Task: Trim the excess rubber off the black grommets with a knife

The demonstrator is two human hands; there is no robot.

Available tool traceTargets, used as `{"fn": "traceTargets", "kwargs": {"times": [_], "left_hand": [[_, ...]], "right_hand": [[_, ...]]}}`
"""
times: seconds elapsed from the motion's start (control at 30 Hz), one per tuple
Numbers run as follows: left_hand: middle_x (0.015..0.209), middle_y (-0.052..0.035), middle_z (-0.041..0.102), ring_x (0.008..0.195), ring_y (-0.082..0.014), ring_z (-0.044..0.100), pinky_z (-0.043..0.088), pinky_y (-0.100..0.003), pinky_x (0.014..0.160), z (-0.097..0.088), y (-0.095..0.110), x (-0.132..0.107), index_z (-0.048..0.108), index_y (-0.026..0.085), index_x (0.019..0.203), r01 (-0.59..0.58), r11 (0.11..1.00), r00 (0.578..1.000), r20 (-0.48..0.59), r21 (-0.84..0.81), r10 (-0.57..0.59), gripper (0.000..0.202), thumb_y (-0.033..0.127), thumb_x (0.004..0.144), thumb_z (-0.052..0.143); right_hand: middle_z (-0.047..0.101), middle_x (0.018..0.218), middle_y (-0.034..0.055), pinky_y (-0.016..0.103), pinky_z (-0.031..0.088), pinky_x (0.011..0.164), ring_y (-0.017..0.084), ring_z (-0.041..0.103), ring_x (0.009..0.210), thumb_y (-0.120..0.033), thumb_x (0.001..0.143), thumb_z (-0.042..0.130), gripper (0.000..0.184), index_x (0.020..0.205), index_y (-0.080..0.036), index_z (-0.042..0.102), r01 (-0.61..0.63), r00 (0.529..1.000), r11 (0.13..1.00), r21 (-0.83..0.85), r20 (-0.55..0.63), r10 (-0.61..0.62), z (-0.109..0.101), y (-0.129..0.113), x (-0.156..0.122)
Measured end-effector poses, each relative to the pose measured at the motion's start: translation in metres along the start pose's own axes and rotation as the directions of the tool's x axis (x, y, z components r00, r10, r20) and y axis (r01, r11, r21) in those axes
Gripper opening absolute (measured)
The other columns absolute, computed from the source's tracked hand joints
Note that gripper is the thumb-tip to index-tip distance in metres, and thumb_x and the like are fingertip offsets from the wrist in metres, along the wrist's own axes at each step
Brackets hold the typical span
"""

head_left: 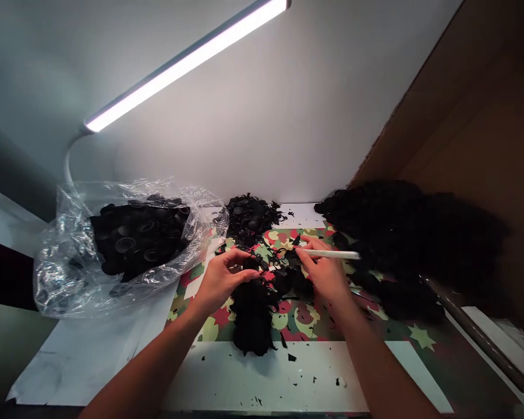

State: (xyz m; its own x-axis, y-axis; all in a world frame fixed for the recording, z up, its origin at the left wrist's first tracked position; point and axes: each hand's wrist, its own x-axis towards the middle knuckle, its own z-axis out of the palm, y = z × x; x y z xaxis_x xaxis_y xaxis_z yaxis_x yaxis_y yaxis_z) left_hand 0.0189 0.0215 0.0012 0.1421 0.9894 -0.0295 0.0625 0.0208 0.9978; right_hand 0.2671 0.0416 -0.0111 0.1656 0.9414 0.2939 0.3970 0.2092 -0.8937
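My left hand (229, 274) is over the near pile of black pieces (252, 320), thumb and forefinger apart and curved toward the dark bits beside them. Nothing can be clearly made out between those fingertips. In my right hand (325, 272) lies a slim tool with a white handle (336, 254), its handle pointing right. The working end of the tool is lost among black scraps. More dark scraps (288, 279) are strewn between both hands on a patterned sheet (305, 320) in green, red and yellow.
A clear plastic bag (65, 273) holding round, ringed black parts (135, 235) stands at left. Shredded black scraps (248, 215) are heaped at the back. A large black heap (388, 238) lies right, by a cardboard panel (475, 116). A lit lamp (187, 67) hangs above.
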Motion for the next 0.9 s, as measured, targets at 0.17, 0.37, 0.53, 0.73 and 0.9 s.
{"fn": "traceTargets", "kwargs": {"times": [0.17,0.37,0.53,0.73,0.9], "left_hand": [[0.092,-0.0069,0.077,0.083,-0.0211,0.07,0.054,-0.03,0.076,-0.001,0.0,0.0,0.077,0.018,0.095,-0.048,0.996,0.999,-0.018,0.075,0.049,0.035,0.032,0.065,0.089],[0.093,-0.008,0.074,0.082,-0.0207,0.068,0.056,-0.031,0.075,0.003,0.003,-0.002,0.077,0.018,0.096,-0.135,0.982,0.989,-0.035,0.132,0.141,0.032,0.028,0.067,0.087],[0.091,-0.006,0.071,0.08,-0.0184,0.065,0.055,-0.025,0.067,0.008,0.005,-0.006,0.078,0.019,0.092,-0.198,0.976,0.98,-0.006,0.09,0.199,0.029,0.022,0.065,0.088],[0.087,-0.0041,0.07,0.073,-0.0161,0.067,0.056,-0.026,0.065,0.008,0.006,-0.006,0.076,0.017,0.09,-0.077,0.976,0.997,0.011,-0.202,0.081,0.029,0.027,0.066,0.088],[0.076,-0.0004,0.065,0.06,-0.0124,0.064,0.054,-0.024,0.058,0.007,0.003,-0.005,0.075,0.016,0.084,-0.107,0.971,0.993,-0.071,-0.214,0.094,0.024,0.029,0.068,0.088]], "right_hand": [[0.071,0.103,0.0061,0.036,0.049,0.087,0.024,0.066,0.1,-0.033,0.093,0.062,0.023,0.073,-0.022,0.061,0.127,0.977,0.972,0.196,0.145,-0.156,0.019,-0.038,-0.028],[0.068,0.099,0.0054,0.036,0.047,0.083,0.022,0.062,0.093,-0.025,0.098,0.039,0.027,0.1,-0.023,0.066,0.221,0.951,0.974,0.046,0.211,-0.226,0.031,-0.045,-0.039],[0.053,0.066,-0.0031,0.026,0.034,0.055,0.014,0.044,0.058,-0.031,0.094,0.05,0.018,0.081,-0.022,0.059,-0.001,0.916,1.0,0.005,0.401,-0.001,0.038,-0.046,-0.039],[0.034,0.063,-0.0051,0.025,0.028,0.051,0.012,0.031,0.056,-0.052,0.094,0.055,0.041,0.07,-0.021,0.047,-0.215,0.917,0.909,0.358,0.394,0.062,0.045,-0.051,-0.043],[0.038,0.064,-0.0043,0.025,0.029,0.052,0.012,0.034,0.058,-0.06,0.092,0.055,0.044,0.071,-0.021,0.052,-0.192,0.916,0.919,0.344,0.399,0.042,0.045,-0.048,-0.042]]}}
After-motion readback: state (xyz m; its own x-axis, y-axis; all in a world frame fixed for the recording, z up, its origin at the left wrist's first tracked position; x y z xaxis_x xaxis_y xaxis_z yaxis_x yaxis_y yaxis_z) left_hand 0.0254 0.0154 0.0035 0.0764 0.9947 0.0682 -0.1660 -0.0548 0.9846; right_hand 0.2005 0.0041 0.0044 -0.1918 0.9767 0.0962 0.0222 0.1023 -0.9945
